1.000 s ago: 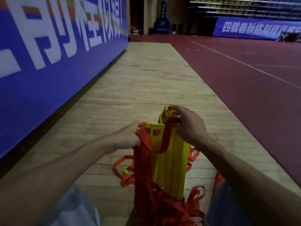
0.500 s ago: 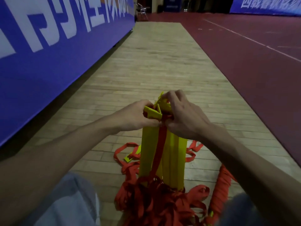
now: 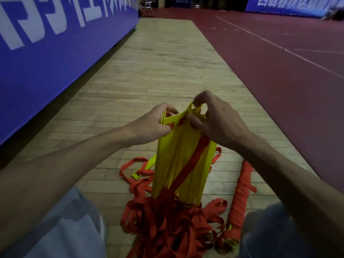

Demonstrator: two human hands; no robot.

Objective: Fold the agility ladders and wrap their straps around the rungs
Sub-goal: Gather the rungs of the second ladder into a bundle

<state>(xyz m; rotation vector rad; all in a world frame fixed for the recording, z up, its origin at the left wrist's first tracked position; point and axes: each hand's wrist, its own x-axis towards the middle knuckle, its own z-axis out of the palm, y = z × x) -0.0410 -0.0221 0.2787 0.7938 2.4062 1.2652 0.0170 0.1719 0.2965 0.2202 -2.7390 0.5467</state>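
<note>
A stack of yellow ladder rungs (image 3: 178,161) stands upright on the wooden floor between my knees. My left hand (image 3: 152,123) pinches the stack's top left corner. My right hand (image 3: 217,120) grips the top right end, fingers hooked over the rungs. One red strap (image 3: 191,161) runs diagonally down the front of the stack. A loose heap of red straps (image 3: 173,224) lies at the stack's base. One stray yellow rung (image 3: 143,169) lies flat to the left, tied into the straps.
A second ladder, a bundle wrapped in red strap (image 3: 240,194), lies on the floor to the right. A blue banner wall (image 3: 55,49) runs along the left. Wooden flooring (image 3: 163,62) stretches ahead, with dark red court (image 3: 279,71) on the right. My knees frame the bottom corners.
My hands have moved apart along the top of the stack, the left to the left corner, the right to the right end. The red strap now lies slanted across the front.
</note>
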